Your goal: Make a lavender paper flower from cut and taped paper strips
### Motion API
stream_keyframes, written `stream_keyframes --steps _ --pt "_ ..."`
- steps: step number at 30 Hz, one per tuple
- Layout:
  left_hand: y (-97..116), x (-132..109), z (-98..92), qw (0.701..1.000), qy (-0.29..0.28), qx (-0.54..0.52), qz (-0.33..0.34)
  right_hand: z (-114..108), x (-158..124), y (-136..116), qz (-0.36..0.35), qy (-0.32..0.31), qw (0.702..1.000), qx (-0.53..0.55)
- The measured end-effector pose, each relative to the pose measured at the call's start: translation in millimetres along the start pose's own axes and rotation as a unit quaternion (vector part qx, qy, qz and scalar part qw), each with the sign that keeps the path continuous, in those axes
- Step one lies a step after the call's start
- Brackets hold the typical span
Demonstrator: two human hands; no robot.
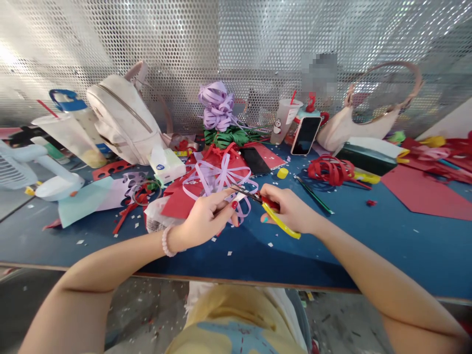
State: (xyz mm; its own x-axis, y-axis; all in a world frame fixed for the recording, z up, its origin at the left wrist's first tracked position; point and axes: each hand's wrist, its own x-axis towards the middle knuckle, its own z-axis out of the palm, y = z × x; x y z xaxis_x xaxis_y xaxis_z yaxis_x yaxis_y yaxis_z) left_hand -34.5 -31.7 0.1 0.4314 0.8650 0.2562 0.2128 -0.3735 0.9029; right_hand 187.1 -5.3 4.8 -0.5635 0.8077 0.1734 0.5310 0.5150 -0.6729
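Note:
My right hand point(291, 209) is closed round a pair of scissors point(254, 196), red and yellow at the handle end. Their dark blades point left, towards the fingertips of my left hand point(206, 216). Those fingers are pinched on a small white strip point(240, 196), which lies right at the blades. Loops of purple paper strip point(221, 174) spread behind and under my left hand; whether the fingers also grip them is hidden. Beneath the loops are red paper sheets point(179, 201).
Purple paper flowers point(217, 108) stand at the back above green strips point(226, 137). Red strip loops point(330, 169), a green pencil-like stick point(313, 194) and a propped phone point(306, 135) are right. A tissue pack point(165, 167), backpack point(123, 118) and small fan point(55, 187) stand left.

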Motion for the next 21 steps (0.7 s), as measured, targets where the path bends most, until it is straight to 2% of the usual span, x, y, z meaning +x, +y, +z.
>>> stream_keyframes --steps 10,16,19,21 --pt "-0.3 -2.0 2.8 0.997 0.006 -0.081 -0.017 -1.8 0.7 -0.7 -0.015 0.014 0.999 -0.027" --pt "-3.2 -2.1 5.4 0.989 -0.017 -0.145 -0.013 -1.4 1.2 1.1 -0.016 0.016 1.000 -0.019" --pt "-2.5 -4.9 5.9 0.992 -0.024 -0.127 0.010 -3.9 1.4 5.6 -0.009 0.033 0.999 0.025" --pt "-1.4 -8.3 6.5 0.997 -0.036 -0.060 0.042 -7.1 1.6 8.5 0.003 0.059 0.998 0.036"
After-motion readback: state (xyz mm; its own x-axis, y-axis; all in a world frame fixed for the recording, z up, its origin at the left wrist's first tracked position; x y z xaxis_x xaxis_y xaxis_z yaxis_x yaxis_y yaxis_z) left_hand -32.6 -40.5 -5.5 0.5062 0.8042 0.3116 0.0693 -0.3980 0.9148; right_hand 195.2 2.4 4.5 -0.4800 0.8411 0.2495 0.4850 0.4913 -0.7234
